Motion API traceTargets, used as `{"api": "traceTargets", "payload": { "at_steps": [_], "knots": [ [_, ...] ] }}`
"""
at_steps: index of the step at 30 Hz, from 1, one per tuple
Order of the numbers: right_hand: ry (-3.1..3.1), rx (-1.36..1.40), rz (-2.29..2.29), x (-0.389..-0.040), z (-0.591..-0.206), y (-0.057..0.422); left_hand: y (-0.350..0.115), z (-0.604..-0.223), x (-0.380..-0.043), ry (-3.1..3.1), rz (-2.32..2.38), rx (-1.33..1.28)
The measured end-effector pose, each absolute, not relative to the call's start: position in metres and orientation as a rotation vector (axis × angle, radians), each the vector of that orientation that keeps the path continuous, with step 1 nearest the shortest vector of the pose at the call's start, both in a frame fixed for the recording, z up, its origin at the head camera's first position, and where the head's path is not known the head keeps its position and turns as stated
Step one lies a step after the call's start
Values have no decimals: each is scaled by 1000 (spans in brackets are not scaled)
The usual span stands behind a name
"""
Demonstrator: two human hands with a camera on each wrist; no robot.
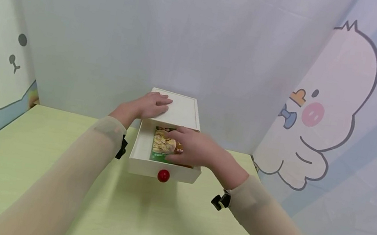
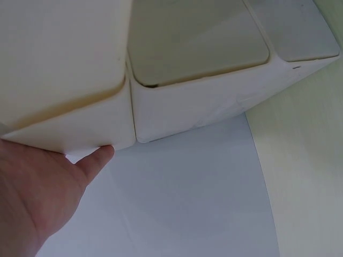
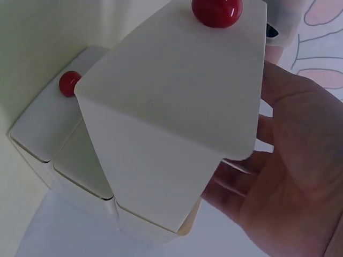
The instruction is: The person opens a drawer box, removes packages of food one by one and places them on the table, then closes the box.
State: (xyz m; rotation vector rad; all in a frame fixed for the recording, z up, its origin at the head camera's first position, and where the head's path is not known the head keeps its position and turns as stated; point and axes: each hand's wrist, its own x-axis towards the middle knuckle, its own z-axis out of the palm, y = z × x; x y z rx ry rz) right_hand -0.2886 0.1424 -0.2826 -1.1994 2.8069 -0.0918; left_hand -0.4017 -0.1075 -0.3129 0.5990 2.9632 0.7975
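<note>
A white drawer cabinet [image 1: 179, 109] stands near the back of the table. Its top drawer [image 1: 143, 143] is pulled out, with a red knob [image 1: 163, 175] on its front. Inside lies a packet [image 1: 163, 143] printed with food and a green band, partly covered by my right hand. That right hand [image 1: 195, 148] reaches over the drawer's right side, fingers and thumb spread on the packet; in the right wrist view the drawer front hides the fingertips. My left hand [image 1: 147, 104] rests on the cabinet top, fingers extended; in the left wrist view its thumb [image 2: 99, 163] touches the cabinet's side.
Below the open drawer are further closed compartments, one with a red knob [image 3: 70, 84]. The pale yellow-green table [image 1: 141, 218] extends in front. Behind hangs a light curtain [image 1: 202, 36], with cartoon figures on both sides.
</note>
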Motion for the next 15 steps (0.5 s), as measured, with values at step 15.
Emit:
{"api": "traceTargets", "payload": {
  "at_steps": [15],
  "knots": [
    [2625, -999, 107, -306, -297, 128, -107, -316, -403, 2968, 813, 606]
  ]
}}
